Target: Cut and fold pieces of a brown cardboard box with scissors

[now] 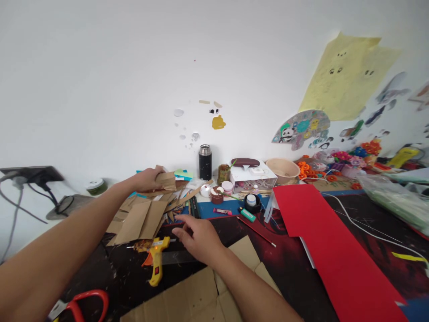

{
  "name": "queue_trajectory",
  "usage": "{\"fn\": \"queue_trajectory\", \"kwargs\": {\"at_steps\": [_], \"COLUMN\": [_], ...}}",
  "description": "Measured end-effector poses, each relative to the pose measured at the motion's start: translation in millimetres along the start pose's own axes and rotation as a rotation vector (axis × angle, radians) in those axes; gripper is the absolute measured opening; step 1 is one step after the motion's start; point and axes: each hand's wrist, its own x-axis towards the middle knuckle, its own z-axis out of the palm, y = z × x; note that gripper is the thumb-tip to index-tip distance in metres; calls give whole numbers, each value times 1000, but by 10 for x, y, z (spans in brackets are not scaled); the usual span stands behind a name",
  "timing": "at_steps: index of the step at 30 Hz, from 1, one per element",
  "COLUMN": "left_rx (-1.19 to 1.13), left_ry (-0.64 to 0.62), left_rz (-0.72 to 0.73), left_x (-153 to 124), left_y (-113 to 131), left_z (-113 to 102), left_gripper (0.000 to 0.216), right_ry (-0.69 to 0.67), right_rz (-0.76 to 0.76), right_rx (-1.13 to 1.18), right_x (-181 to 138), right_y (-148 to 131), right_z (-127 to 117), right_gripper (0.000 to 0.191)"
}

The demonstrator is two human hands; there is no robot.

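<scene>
Your left hand (147,179) reaches to the far side of the table. Its fingers are closed on a small brown cardboard piece (168,180), with the thumb over its top face. The piece sits at the back of a loose pile of brown cardboard offcuts (140,219), close to the white wall (134,89). Your right hand (197,239) hovers palm down, fingers loosely spread and holding nothing, just beside the near edge of that pile. A yellow hot-glue gun (156,261) lies just left of it on the dark tabletop (288,268). A flat corrugated cardboard sheet (194,299) lies under your right forearm. Open dark surface runs rightward from the right hand to the edge of a large red paper sheet (335,255). Red-handled scissors (87,304) lie at near left.
</scene>
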Motion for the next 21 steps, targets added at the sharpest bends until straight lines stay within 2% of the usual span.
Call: {"fn": "queue_trajectory", "kwargs": {"at_steps": [21], "left_rx": [-1], "left_ry": [-1], "left_rz": [2], "left_x": [-3], "left_y": [14], "left_z": [20], "left_gripper": [69], "right_ry": [-19], "right_rz": [-6], "right_rx": [-54], "right_x": [1], "right_y": [3], "right_z": [5], "right_gripper": [42]}}
